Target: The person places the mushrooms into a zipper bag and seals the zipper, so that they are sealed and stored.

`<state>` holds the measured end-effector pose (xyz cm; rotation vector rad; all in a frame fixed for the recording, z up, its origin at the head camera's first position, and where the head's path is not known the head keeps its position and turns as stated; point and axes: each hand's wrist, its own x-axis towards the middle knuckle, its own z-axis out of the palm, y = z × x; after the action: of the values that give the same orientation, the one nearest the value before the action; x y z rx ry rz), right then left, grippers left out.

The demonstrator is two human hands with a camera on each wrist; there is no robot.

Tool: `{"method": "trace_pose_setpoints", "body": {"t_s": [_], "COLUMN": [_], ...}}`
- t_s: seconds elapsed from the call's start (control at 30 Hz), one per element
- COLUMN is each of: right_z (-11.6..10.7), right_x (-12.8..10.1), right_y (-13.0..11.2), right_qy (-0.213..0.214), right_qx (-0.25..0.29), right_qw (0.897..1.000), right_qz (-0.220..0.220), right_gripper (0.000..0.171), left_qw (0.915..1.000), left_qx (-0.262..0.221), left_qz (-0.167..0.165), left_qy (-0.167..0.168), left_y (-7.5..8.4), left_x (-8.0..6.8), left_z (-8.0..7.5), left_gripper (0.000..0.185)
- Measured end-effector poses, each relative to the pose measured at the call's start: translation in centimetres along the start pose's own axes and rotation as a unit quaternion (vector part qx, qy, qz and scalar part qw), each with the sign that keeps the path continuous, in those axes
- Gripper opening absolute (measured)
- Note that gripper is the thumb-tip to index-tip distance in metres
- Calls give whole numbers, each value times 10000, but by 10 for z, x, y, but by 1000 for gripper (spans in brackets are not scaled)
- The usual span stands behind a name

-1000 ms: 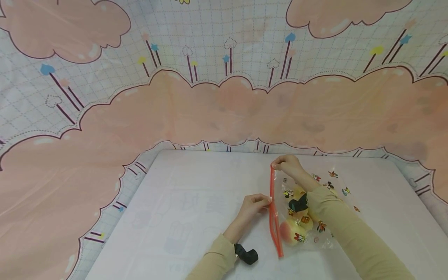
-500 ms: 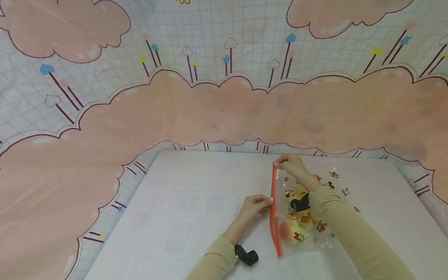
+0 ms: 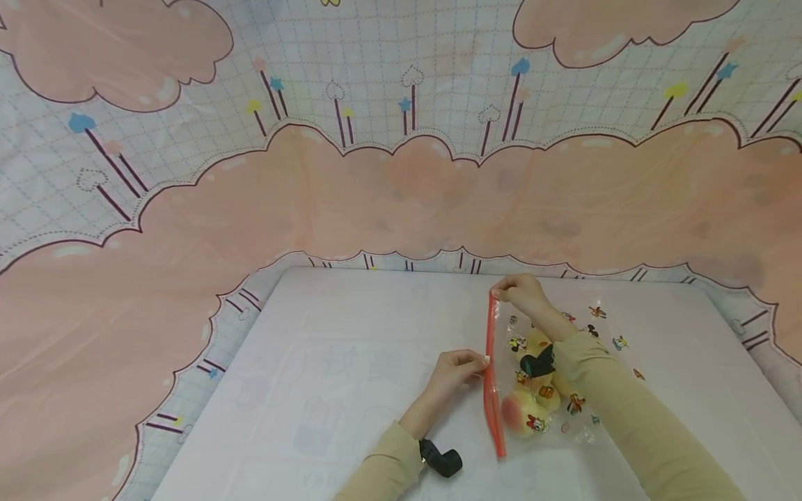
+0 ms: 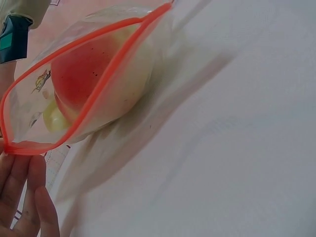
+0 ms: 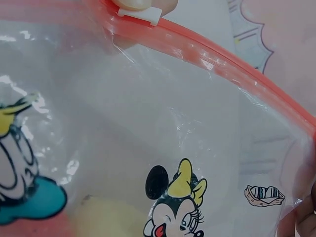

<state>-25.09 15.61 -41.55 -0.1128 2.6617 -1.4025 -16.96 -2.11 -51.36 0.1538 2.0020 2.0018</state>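
Note:
A clear zip bag [image 3: 567, 430] printed with cartoon figures lies to the right on the white table, with several yellowish fruits inside. Nearest its mouth is a red-and-yellow peach [image 4: 81, 74]. My left hand [image 3: 456, 369] pinches the white slider [image 5: 140, 16] partway along the red zip strip [image 3: 491, 403]. Beyond it, my right hand [image 3: 521, 293] pinches the strip's far end between thumb and fingers. Between the hands the strip runs straight, its edges together. On the near side of the slider the mouth gapes, as the left wrist view shows. The right forearm covers part of the bag.
The white table [image 3: 326, 313] reaches back to a hanging cloth [image 3: 388, 202] with peach-coloured clouds, which also borders both sides. A black wrist camera [image 3: 441, 459] sits on the left wrist, and another black wrist camera [image 3: 537, 363] on the right wrist overlaps the bag.
Both hands and the zip strip have shifted slightly to the right. The left hand has edged a little toward the near end, and the gap in the strip there looks narrower from the head view.

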Motion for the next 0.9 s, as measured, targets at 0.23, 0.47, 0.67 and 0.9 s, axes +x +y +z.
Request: {"method": "trace_pose_setpoints", "body": {"t_s": [0.23,0.47,0.67,0.9], "right_z": [-1,-3,-6,-7], "right_x": [0,0,0,-1], "right_y": [-1,-1,1,2], "right_qy": [-1,14,-15,21], "right_qx": [46,33,32,25], "right_qw": [10000,10000,10000,10000], "right_qz": [50,26,-33,-80], "right_gripper": [29,29,29,31], "left_qw": [9999,9999,9999,9997], "left_qx": [122,121,122,211], "left_qz": [-31,34,51,118], "left_qy": [12,-4,3,-52], "left_y": [4,29,32,29], "left_x": [-5,-23,-26,-25], "left_z": [1,2,3,2], "left_gripper": [23,23,23,23]}}
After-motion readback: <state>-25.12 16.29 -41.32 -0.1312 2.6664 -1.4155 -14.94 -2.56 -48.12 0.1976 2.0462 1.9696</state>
